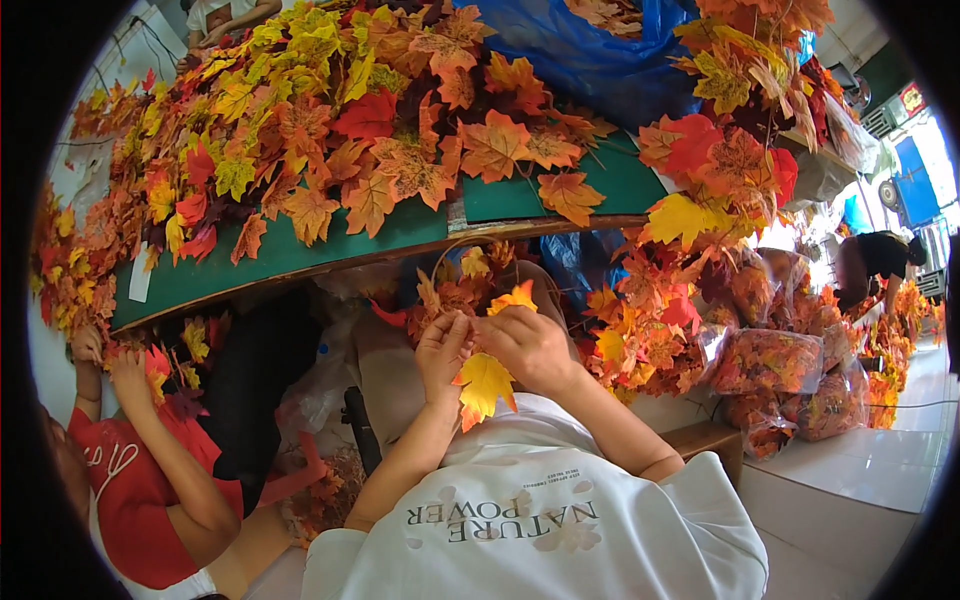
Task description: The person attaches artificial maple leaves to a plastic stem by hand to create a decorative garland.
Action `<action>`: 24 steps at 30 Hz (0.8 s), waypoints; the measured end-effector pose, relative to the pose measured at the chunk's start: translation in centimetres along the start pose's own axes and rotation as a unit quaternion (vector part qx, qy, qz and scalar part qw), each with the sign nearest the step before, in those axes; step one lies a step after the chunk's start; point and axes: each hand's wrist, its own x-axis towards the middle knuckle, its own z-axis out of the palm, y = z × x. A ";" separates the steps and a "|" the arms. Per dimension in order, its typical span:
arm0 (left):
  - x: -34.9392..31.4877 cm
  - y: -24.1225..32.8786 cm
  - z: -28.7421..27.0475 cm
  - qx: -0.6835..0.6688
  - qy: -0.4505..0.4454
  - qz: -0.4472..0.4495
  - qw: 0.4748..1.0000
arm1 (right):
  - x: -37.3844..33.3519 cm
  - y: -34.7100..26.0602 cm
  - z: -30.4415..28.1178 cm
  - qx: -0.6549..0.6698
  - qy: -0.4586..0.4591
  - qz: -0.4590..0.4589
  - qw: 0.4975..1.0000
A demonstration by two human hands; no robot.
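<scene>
- White T-shirt [520, 500] with dark lettering and pale blotches on the wearer, closest to me.
- Left hand [443, 352]: raised in front of the shirt, fingers drawn in narrow, thumb pinched to forefinger.
- Right hand [537, 352]: fingers curled, tips meeting the left's. What sits between the fingertips is too small for me to tell.
- Yellow leaf [484, 388]: hangs just below the meeting fingertips, between the hands, point down; can't see which hand has its stem.
- Orange-yellow leaf [514, 297]: pokes up just above the right hand's knuckles.
- Orange leaf sprig [455, 296]: right behind the left hand, short of the tabletop edge.
- Wooden bench [712, 442], off to the wearer's right.
- Co-worker in red shirt [130, 490], to the left, hands among leaves by the tabletop's end.
- Green tabletop [225, 285]: curved wooden edge, white strip [140, 273] at left.
- Leaf heap [300, 130], yellow, orange, red, covering much of it.
- Blue plastic [600, 55], behind the heap.
- Leaf strands [690, 215], hanging right of the tabletop.
- Clear bags [768, 360] packed with orange leaves, stacked farther right.
- Person in dark clothes [880, 258], bent over, beyond the bags.
</scene>
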 end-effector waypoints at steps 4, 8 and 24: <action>0.4 0.7 -0.8 -0.017 0.022 0.000 1.000 | 3.6 3.4 -2.1 0.007 0.105 0.053 0.993; 0.7 2.1 -2.5 0.057 -0.032 -0.027 0.998 | 5.8 7.4 -4.1 -0.155 0.134 0.124 0.971; -0.6 2.3 -4.9 0.131 -0.026 -0.083 0.988 | 9.9 15.3 -1.5 0.004 0.091 0.254 0.963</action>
